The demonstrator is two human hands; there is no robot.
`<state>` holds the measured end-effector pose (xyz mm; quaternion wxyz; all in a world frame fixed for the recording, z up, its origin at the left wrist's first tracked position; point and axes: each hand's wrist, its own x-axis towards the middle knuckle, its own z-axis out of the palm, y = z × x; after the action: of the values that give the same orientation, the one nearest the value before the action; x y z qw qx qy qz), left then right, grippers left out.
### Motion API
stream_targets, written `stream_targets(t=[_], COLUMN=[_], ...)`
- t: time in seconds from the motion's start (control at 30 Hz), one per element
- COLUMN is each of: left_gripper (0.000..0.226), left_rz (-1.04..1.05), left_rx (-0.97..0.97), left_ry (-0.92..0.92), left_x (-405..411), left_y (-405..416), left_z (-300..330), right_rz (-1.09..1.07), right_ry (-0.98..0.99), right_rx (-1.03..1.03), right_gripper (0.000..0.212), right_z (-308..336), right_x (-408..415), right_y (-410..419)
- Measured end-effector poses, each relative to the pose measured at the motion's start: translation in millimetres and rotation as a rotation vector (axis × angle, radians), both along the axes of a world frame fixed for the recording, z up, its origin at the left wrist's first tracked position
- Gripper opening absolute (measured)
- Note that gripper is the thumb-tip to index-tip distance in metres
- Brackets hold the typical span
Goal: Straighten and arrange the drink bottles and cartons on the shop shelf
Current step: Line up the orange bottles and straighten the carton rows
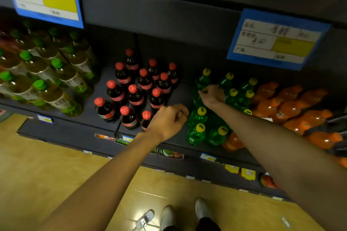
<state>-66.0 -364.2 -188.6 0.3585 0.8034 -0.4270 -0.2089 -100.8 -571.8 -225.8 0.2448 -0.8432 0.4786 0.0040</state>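
Note:
Dark cola bottles (135, 95) with red caps stand in a loose cluster at the middle of the dark shelf (180, 93). To their right stand green soda bottles (199, 129) with yellow caps. My right hand (213, 94) reaches into the green group and pinches the yellow-capped top of one green bottle (197, 99) in the left column. My left hand (169, 120) hovers with curled fingers over the gap between the cola and the green bottles, just right of a front cola bottle (146, 120); I see nothing in it.
Tea bottles (47, 80) with green caps fill the shelf's left part. Orange soda bottles (285, 107) lie packed at the right. Blue price cards (276, 39) hang from the shelf above. A lower shelf (169, 153) holds cartons. My shoes (169, 217) stand on the yellow floor.

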Motion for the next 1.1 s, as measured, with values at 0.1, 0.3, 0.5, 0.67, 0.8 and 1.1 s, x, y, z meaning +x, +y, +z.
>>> stream_targets(t=[0.1,0.3,0.5,0.67,0.8,1.1], left_gripper=[0.016,0.017,0.016,0.016,0.018,0.019], left_rz=[0.003,0.000,-0.018,-0.068,-0.119,-0.278], left_rx=[-0.026,-0.022,0.002,0.019,0.063,0.136], left_ry=[0.022,0.052,0.057,0.032,-0.010,-0.070], left_x=[1,4,1,-11,-20,-66], left_y=[-1,1,4,10,16,-12], left_z=[-2,-6,-8,3,15,22], right_rz=[-0.009,-0.035,-0.028,-0.007,0.016,-0.221], right_ry=[0.007,0.002,-0.025,-0.303,-0.518,-0.614], right_rx=[0.004,0.010,-0.013,-0.066,-0.091,-0.153], right_gripper=[0.037,0.032,0.036,0.033,0.026,0.022], right_z=[-7,-16,-10,16,32,36], right_x=[4,6,-4,-46,-108,-240], right_y=[0,-8,-3,24,37,12])
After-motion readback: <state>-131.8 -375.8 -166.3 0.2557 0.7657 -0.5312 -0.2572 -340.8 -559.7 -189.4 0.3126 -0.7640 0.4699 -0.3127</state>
